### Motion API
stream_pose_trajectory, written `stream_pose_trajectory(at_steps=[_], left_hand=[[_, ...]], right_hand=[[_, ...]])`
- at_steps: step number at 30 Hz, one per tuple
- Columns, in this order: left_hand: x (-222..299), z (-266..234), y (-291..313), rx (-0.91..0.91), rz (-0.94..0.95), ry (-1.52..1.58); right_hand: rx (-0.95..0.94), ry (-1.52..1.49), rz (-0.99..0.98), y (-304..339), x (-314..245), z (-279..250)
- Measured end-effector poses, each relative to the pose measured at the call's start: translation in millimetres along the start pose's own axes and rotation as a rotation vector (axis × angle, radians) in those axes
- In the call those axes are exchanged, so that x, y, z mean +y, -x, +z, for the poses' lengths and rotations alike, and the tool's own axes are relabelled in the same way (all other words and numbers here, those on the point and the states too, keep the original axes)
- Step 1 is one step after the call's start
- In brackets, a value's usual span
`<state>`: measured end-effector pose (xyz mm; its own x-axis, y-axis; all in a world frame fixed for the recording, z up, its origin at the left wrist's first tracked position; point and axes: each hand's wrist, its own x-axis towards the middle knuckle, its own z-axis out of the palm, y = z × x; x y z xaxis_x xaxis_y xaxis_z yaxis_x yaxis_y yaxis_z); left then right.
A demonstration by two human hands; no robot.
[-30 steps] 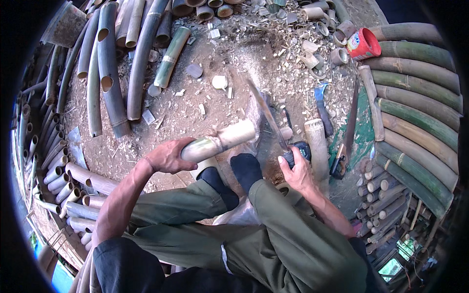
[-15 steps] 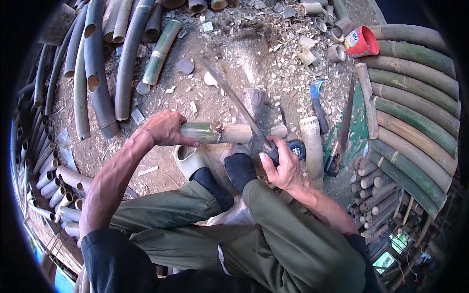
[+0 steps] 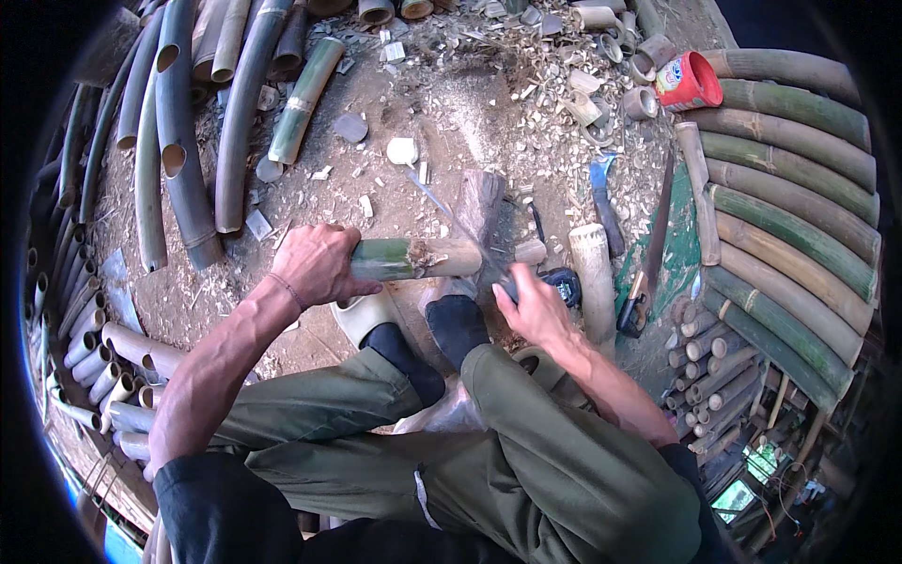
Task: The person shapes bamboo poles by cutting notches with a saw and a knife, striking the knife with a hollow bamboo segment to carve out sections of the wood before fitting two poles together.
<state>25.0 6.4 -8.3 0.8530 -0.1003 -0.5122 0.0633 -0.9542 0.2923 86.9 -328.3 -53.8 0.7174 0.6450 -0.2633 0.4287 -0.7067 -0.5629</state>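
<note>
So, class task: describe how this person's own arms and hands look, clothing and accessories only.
Both forearms are bare. Dark sleeves sit pushed up near the elbows. The left hand has a thin band around its wrist. The right hand wears no glove, ring or watch that shows.

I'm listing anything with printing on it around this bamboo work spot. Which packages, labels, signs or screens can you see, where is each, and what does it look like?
Red can: lying on its side on the ground at the upper right, beside the stacked bamboo poles; a round red container with a pale label patch on its side.
No signs or screens show.
</note>
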Motion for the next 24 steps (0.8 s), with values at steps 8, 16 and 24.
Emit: stream_pose_trajectory(at_steps=[8,16,24], left_hand=[[7.8,3.8,11.6,0.094,0.030,-0.043],[9.1,2.4,10.3,0.066,0.015,-0.038],[22.5,21.1,20.3,0.296,0.081,-0.256]], right_hand=[[0.360,-0.410,-0.222,-2.9,-55.6,-32.6],[0.081,-0.273,0.031,-11.9,-38.6,-27.0],[-0.175,-0.065,0.198,-11.7,24.9,8.2]])
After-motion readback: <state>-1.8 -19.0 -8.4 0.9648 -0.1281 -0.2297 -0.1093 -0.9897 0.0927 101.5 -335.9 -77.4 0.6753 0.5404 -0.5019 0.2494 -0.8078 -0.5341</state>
